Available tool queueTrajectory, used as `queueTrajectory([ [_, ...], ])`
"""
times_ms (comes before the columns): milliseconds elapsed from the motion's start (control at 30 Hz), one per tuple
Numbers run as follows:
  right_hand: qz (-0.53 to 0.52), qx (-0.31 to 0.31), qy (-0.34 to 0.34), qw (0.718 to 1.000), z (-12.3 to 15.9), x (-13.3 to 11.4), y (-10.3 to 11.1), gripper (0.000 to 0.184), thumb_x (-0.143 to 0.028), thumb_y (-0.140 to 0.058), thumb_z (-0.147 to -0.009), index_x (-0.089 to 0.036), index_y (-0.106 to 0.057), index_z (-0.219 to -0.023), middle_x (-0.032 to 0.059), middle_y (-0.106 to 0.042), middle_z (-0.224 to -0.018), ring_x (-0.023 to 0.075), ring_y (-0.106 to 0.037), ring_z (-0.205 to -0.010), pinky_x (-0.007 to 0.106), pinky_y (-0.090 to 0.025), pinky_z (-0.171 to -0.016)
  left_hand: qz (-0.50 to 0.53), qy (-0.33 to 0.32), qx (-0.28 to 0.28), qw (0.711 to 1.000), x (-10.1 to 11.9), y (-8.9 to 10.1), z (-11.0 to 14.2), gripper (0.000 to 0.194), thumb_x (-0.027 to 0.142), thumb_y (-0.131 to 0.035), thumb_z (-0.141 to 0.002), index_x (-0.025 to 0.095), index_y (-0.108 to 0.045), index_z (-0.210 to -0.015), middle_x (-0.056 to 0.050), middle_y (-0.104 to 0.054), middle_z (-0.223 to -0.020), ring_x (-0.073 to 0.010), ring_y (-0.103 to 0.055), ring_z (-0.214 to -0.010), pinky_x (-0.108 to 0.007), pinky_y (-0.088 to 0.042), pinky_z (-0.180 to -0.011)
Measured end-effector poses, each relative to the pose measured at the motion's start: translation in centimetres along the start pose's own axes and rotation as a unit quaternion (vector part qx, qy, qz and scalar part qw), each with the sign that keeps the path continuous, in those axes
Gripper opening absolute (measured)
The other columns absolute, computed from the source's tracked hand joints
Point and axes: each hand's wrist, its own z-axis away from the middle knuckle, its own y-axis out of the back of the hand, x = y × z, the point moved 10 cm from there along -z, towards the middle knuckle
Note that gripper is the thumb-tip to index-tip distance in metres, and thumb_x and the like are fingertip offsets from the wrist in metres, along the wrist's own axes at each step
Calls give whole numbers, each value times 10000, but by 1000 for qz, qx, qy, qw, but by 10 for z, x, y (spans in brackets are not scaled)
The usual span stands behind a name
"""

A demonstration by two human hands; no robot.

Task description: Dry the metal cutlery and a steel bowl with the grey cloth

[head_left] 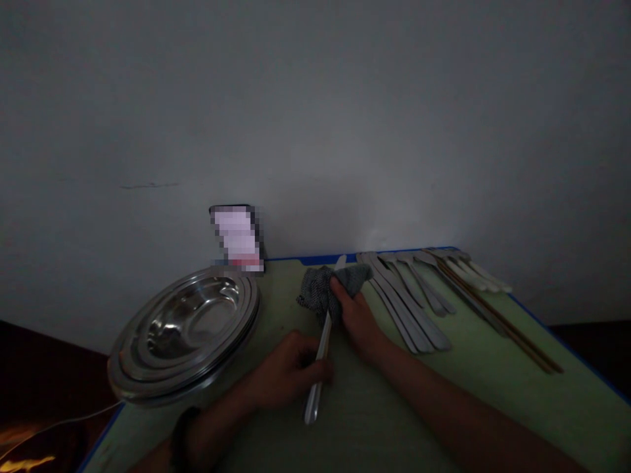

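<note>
A silver table knife [324, 338] is held at a slant over the table, its handle end pointing toward me. My left hand [288, 371], with a dark band at the wrist, is closed around the handle. A grey woven cloth [315, 289] is folded around the blade, and the blade's tip sticks out beyond it. My right hand [357, 322] is closed on the cloth, thumb on top, pressing it around the blade. Just right of this hand, several similar table knives [407, 315] lie side by side on the table.
Right of the knives lie forks or spoons [428, 292], wooden chopsticks [517, 335] and white-handled utensils [473, 272]. Stacked metal plates or bowls [123, 368] stand at the left. A phone [239, 236] leans against the wall [315, 131] behind the green table [280, 309].
</note>
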Motion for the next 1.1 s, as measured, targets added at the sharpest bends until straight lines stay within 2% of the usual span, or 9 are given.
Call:
queueTrajectory([
  [133, 58, -27, 41, 997, 4, -12, -8, 444, -526, -602, -715, -170, -652, -976, 67, -692, -1016, 227, -610, -1010, 346, -428, -910, 48, 17, 110, 993, -8, 17, -4, 330, 429, -396, -853, 178, -543, -697, 42, -496, -557, -121, -477, -514, -214, -366, -493],
  [267, 96, -48, 60, 992, 9, -19, -13, 380, -479, -623, -708, -185, -667, -945, 48, -696, -1008, 222, -607, -1013, 333, -420, -917, 62, 32, 144, 987, -15, 22, -6, 351, 440, -354, -870, 194, -478, -653, 38, -506, -528, -123, -482, -473, -217, -375, -461],
  [333, 81, -26, 33, 996, 7, -12, -8, 417, -509, -616, -700, -184, -666, -957, 50, -694, -1013, 229, -608, -1010, 338, -426, -908, 11, 21, 132, 991, -10, 21, -5, 334, 380, -376, -852, 197, -444, -581, 50, -444, -491, -106, -427, -446, -205, -329, -431],
  [433, 40, 32, 9, 999, 1, -3, 7, 505, -567, -573, -707, -166, -645, -1004, 73, -674, -1071, 241, -595, -1037, 350, -424, -909, -74, -1, 50, 996, -2, 7, -4, 305, 270, -420, -800, 194, -400, -505, 66, -353, -456, -79, -345, -411, -195, -249, -400],
  [567, 14, 94, 9, 995, -2, -4, 22, 546, -601, -506, -732, -134, -638, -982, 106, -677, -1050, 245, -604, -1016, 349, -432, -890, -115, -16, -16, 993, 0, -6, 2, 260, 183, -437, -751, 187, -391, -495, 65, -364, -455, -70, -352, -413, -184, -242, -399],
  [700, 62, 91, 35, 993, 5, -17, 18, 521, -607, -452, -766, -151, -658, -909, 92, -700, -958, 237, -621, -967, 335, -444, -856, -120, -21, -2, 993, -1, -5, 1, 290, 228, -420, -775, 192, -351, -496, 70, -305, -458, -66, -300, -414, -186, -219, -397],
  [933, 201, -81, 104, 971, 19, -22, -28, 351, -515, -548, -755, -191, -681, -741, 54, -691, -723, 237, -641, -867, 341, -454, -817, -59, -32, 157, 985, 1, 30, -2, 281, 345, -362, -828, 190, -500, -639, 21, -517, -607, -132, -475, -589, -208, -406, -556],
  [1033, 187, -68, 97, 975, 17, -24, -24, 388, -528, -514, -774, -179, -684, -782, 58, -701, -764, 238, -637, -911, 351, -449, -852, -80, -38, 137, 987, 2, 27, -2, 277, 318, -370, -815, 192, -462, -586, 27, -480, -570, -123, -447, -548, -207, -381, -514],
  [1100, 158, -24, 79, 984, 11, -23, -11, 421, -546, -526, -759, -172, -684, -871, 67, -711, -885, 242, -624, -971, 359, -434, -894, -88, -33, 83, 992, 1, 16, -3, 293, 295, -376, -806, 198, -396, -530, 48, -392, -505, -100, -379, -470, -197, -318, -444],
])
